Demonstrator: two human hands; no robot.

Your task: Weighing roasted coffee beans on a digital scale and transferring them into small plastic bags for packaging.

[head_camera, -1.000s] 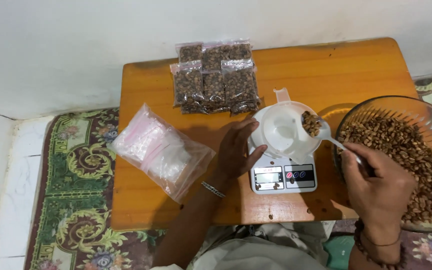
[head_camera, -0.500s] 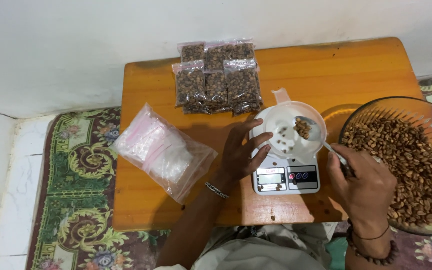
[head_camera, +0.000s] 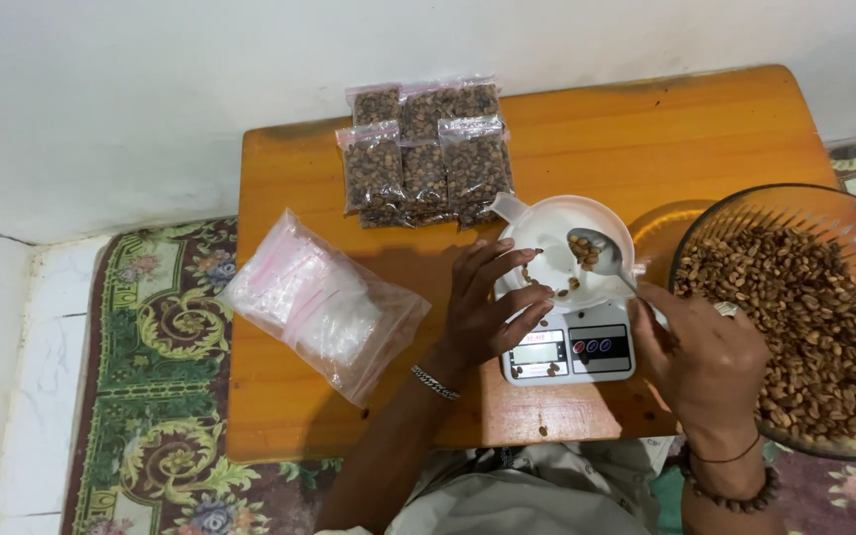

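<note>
- While the small wooden table (head_camera: 705,129) stands against the wall, a clear bag of empty plastic pouches (head_camera: 324,302) lies near its left edge, slanting from upper left to lower right, untouched and well apart from either hand.
- Filled packets of brown beans (head_camera: 426,154) sit in overlapping rows at the back edge, left of centre, just behind the white bowl.
- Spread flat with fingers loose, the left hand (head_camera: 492,297) rests on the left rim of the white bowl (head_camera: 547,233) and on the corner of the kitchen scale (head_camera: 569,347) beneath it; it grips nothing, only steadies.
- On the scale, near the front edge at the middle, the bowl has a small spout at its upper left and a few beans inside.
- A metal spoon (head_camera: 591,250) loaded with beans hangs over the bowl's right half, its long axis running from the scoop at upper left down to the handle at lower right.
- Closed around that handle, the right hand (head_camera: 705,357) sits just right of the scale, so it is the nearer hand to the beans.
- At the table's right edge a large glass bowl of beans (head_camera: 804,317) overhangs, just beside the right hand.
- Most of the spoon handle is hidden inside the fist, the glass bowl is cut off at the right border, and the scale's display is too small to make out.
</note>
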